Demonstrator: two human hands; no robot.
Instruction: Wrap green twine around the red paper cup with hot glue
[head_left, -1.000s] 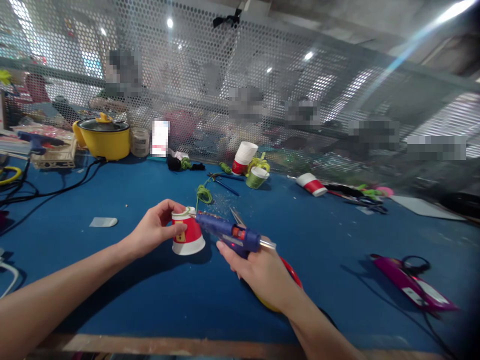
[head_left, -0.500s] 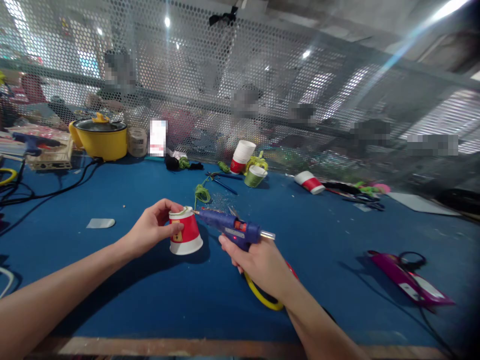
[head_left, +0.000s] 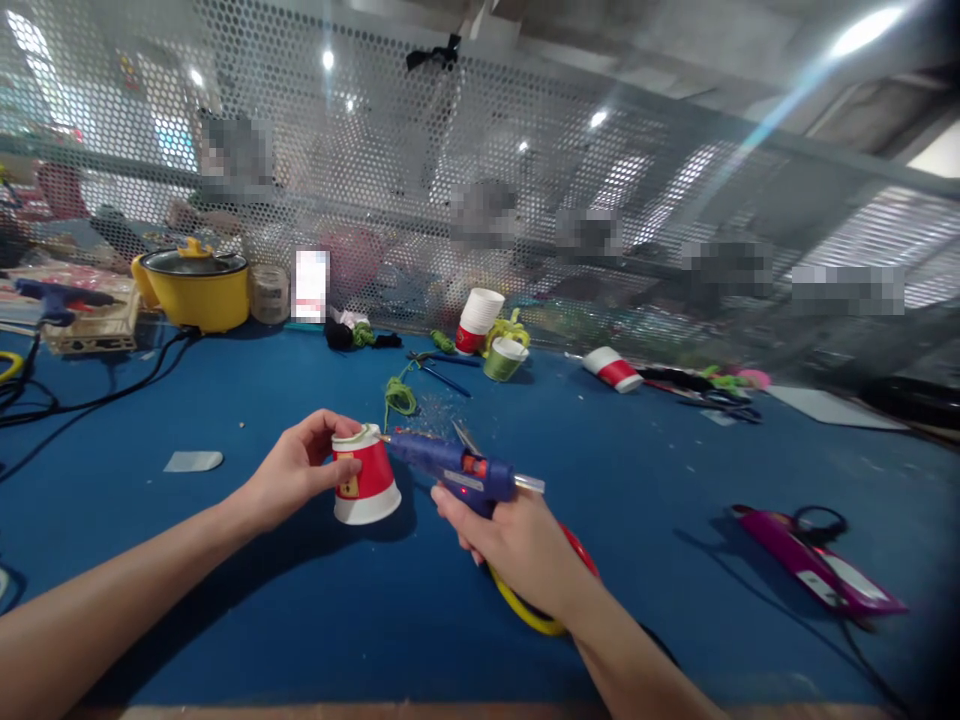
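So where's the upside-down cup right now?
In the head view, the upside-down cup is left of centre, held by the left hand, just left of the blue glue gun in the right hand.

The head camera looks forward and down over the table [head_left: 442, 640].

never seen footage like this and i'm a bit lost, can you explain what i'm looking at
There is no machine here: you see a person's two bare hands, filmed by a camera worn on that person's head, looking forward and down. The left hand holds a red and white paper cup, narrow end up. The right hand grips a blue glue gun, its tip close to the cup's upper edge. Farther back on the blue table are green yarn, a stack of cups and a yellow pot. Behind stands a perforated screen.
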